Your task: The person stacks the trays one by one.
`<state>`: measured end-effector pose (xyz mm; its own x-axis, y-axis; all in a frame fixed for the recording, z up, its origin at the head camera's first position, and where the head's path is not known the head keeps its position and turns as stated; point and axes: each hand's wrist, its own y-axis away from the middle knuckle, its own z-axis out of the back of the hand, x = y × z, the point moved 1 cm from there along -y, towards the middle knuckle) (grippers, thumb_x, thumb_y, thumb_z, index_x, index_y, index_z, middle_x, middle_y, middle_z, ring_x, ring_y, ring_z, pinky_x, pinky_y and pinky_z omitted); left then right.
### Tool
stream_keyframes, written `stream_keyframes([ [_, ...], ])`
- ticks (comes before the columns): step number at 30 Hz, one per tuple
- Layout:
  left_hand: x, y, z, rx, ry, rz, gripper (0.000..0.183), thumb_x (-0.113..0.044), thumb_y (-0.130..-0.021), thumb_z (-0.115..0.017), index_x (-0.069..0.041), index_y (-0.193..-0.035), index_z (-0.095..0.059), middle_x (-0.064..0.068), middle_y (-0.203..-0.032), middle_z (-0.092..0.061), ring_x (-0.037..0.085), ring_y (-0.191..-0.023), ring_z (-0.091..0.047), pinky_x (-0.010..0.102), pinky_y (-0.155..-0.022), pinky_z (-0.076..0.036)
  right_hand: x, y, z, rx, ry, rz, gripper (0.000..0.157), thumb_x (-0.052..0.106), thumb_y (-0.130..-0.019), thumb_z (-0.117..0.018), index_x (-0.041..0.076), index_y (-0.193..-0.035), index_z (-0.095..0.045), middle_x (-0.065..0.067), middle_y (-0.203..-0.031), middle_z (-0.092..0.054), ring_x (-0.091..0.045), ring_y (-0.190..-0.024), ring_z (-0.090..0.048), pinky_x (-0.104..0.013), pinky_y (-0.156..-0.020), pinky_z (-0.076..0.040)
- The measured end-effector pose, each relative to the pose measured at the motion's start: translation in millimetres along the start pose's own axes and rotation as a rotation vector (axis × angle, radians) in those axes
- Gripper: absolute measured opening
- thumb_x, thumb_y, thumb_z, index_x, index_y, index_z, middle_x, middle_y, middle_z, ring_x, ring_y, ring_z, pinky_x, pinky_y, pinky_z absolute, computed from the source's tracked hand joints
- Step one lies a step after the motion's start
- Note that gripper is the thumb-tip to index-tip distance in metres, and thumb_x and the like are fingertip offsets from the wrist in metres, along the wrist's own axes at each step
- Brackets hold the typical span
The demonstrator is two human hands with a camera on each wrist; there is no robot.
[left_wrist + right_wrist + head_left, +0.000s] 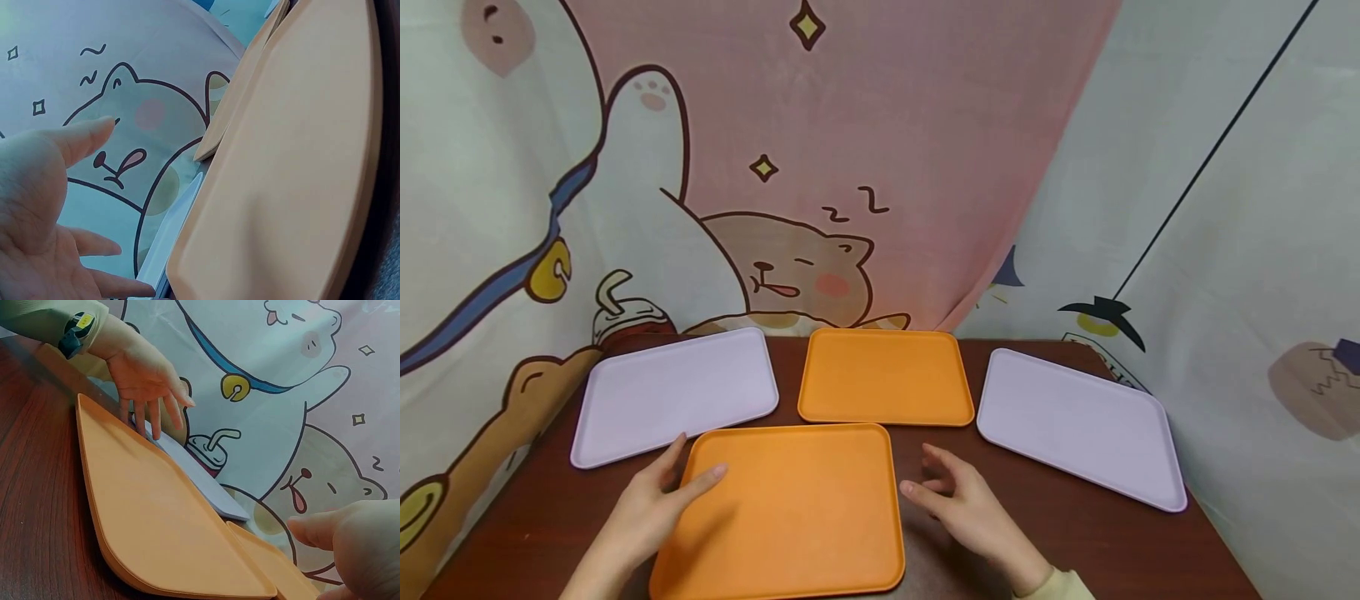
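Note:
A large orange tray (797,517) lies flat at the front of the brown table. My left hand (651,504) hovers over its left edge, thumb and fingers spread and holding nothing; its shadow falls on the tray. Beyond the tray's right edge is my right hand (966,508), fingers loosely bent, also with nothing in it. In the left wrist view the left hand (44,212) shows an empty palm beside the orange tray (287,162). The right wrist view shows the left hand (147,378) above the far side of the tray (150,506), and part of the right hand (362,544).
A second orange tray (887,379) lies behind the large one. White trays sit angled on both sides, one at the left (677,396) and one at the right (1078,429). The table (1030,492) ends against a printed cartoon cloth (925,167) hanging behind and beside it.

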<state>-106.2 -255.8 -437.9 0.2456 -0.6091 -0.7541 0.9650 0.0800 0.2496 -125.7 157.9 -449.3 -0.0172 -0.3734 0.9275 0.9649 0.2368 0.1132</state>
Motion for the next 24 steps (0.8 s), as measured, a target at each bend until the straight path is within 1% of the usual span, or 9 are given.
stream_keyframes([
  [3, 0.8, 1.3, 0.7, -0.003, 0.025, 0.004, 0.108, -0.064, -0.100, -0.063, -0.001, -0.168, -0.009, 0.033, -0.167, -0.022, 0.056, -0.147, -0.031, 0.067, -0.114, -0.036, -2, -1, -2.0, 0.029, -0.062, -0.018, 0.081, 0.032, -0.098, -0.079, -0.010, -0.156, -0.040, -0.034, -0.147, -0.051, -0.033, -0.115, -0.068, -0.041, -0.080, -0.063],
  [7, 1.3, 2.8, 0.6, -0.011, 0.063, 0.009, 0.107, -0.061, -0.099, -0.066, 0.001, -0.168, -0.011, 0.038, -0.163, -0.026, 0.055, -0.146, -0.034, 0.065, -0.113, -0.039, -5, -2, -5.2, 0.050, -0.123, -0.037, 0.079, 0.027, -0.100, -0.076, -0.014, -0.155, -0.037, -0.036, -0.144, -0.051, -0.033, -0.113, -0.068, -0.047, -0.080, -0.063],
  [12, 3.6, 1.6, 1.0, 0.000, 0.105, 0.049, 0.108, -0.061, -0.098, -0.068, 0.002, -0.167, -0.013, 0.040, -0.161, -0.027, 0.055, -0.145, -0.036, 0.063, -0.110, -0.045, -6, -3, -10.1, 0.060, -0.161, -0.040, 0.077, 0.023, -0.101, -0.075, -0.017, -0.154, -0.036, -0.038, -0.142, -0.052, -0.034, -0.111, -0.068, -0.048, -0.080, -0.063],
  [17, 7.7, 0.4, 1.8, 0.003, 0.138, 0.060, 0.107, -0.058, -0.099, -0.070, 0.008, -0.165, -0.017, 0.039, -0.160, -0.031, 0.051, -0.140, -0.046, 0.054, -0.101, -0.054, -4, -3, -12.3, 0.077, -0.185, -0.047, 0.077, 0.021, -0.101, -0.075, -0.019, -0.152, -0.035, -0.040, -0.141, -0.052, -0.035, -0.112, -0.068, -0.049, -0.080, -0.063],
  [20, 9.4, 0.2, 2.5, 0.007, 0.150, 0.068, 0.106, -0.056, -0.099, -0.070, 0.011, -0.163, -0.019, 0.040, -0.157, -0.036, 0.048, -0.131, -0.056, 0.049, -0.094, -0.059, -3, -4, -13.0, 0.094, -0.200, -0.054, 0.077, 0.021, -0.102, -0.074, -0.021, -0.152, -0.034, -0.041, -0.141, -0.052, -0.036, -0.113, -0.068, -0.049, -0.080, -0.063],
  [22, 10.3, -0.2, 3.0, 0.009, 0.140, 0.075, 0.104, -0.056, -0.100, -0.069, 0.013, -0.161, -0.021, 0.042, -0.153, -0.040, 0.046, -0.127, -0.060, 0.048, -0.092, -0.059, -3, -5, -13.6, 0.105, -0.210, -0.060, 0.077, 0.021, -0.102, -0.073, -0.022, -0.151, -0.033, -0.041, -0.140, -0.052, -0.036, -0.113, -0.067, -0.049, -0.080, -0.063],
  [24, 10.8, -0.7, 3.5, 0.006, 0.117, 0.078, 0.102, -0.056, -0.101, -0.068, 0.015, -0.159, -0.025, 0.043, -0.150, -0.043, 0.047, -0.126, -0.059, 0.051, -0.095, -0.057, -3, -5, -14.4, 0.114, -0.222, -0.067, 0.076, 0.021, -0.103, -0.073, -0.022, -0.151, -0.033, -0.041, -0.140, -0.052, -0.036, -0.114, -0.066, -0.049, -0.080, -0.064],
])
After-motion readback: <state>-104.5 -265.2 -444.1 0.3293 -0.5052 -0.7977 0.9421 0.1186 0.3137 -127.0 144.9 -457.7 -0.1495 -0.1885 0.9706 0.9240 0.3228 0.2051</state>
